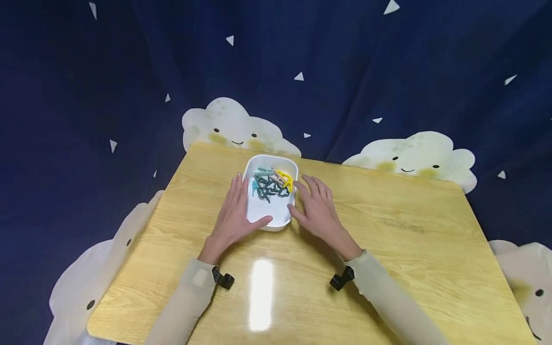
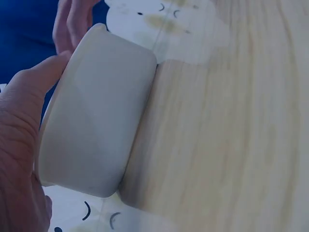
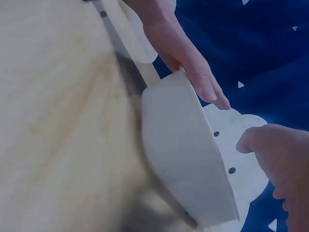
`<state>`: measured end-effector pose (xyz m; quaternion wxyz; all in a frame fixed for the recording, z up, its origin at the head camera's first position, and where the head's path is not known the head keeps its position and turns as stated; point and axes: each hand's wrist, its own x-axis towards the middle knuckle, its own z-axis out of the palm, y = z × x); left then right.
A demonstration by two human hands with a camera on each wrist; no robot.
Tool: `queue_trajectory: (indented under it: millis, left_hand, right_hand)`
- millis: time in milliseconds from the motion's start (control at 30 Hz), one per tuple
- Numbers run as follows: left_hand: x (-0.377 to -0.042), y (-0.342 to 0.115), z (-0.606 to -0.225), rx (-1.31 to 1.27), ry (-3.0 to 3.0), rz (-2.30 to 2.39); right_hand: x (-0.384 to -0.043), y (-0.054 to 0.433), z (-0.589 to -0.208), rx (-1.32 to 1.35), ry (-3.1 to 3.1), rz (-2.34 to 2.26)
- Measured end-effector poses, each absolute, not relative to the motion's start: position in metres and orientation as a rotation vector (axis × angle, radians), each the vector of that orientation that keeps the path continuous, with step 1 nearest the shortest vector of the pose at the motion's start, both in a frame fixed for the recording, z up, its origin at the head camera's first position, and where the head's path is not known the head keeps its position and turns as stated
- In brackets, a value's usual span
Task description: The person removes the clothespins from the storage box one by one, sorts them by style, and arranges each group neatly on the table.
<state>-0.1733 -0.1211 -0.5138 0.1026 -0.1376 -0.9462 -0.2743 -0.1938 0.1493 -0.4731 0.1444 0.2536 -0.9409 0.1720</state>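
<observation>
A white plastic tub sits on the table, with several small plastic clips in its far half. Most of them are dark green; others are teal, pink and a yellow clip. My left hand lies along the tub's left side, fingers straight and thumb reaching over the near rim. In the left wrist view, that thumb rests at the rim above the tub's outer wall. At the right rim hovers my right hand, fingers spread and slightly bent, holding nothing.
The tub stands near the far edge of a light wooden table. Behind hangs a dark blue curtain with white triangles and smiling clouds. A black wrist camera is strapped on the left sleeve, another camera on the right.
</observation>
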Motion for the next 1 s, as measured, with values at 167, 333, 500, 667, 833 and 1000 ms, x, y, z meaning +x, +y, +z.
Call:
queue_trajectory:
  millis: [167, 333, 500, 667, 833, 1000]
  left_hand:
    - [-0.17, -0.124, -0.515, -0.408, -2.85, -0.817]
    - [-0.17, -0.125, -0.513, -0.426, -2.858, -0.841]
    - [-0.17, -0.127, -0.511, -0.439, -2.863, -0.825]
    - [-0.171, -0.127, -0.504, -0.469, -2.918, -0.753]
    - [-0.178, -0.127, -0.492, -0.556, -2.978, -0.621]
    - [-0.184, -0.124, -0.486, -0.605, -3.026, -0.541]
  right_hand:
    - [-0.222, 0.129, -0.469, 0.871, -2.787, 0.414]
    - [-0.248, 0.115, -0.47, 1.038, -2.865, 0.287]
    - [-0.267, 0.107, -0.474, 1.215, -2.933, 0.454]
    - [-0.28, 0.104, -0.477, 1.292, -2.976, 0.521]
    - [-0.287, 0.098, -0.474, 1.284, -2.996, 0.44]
    - [-0.291, 0.092, -0.475, 1.318, -3.008, 0.362]
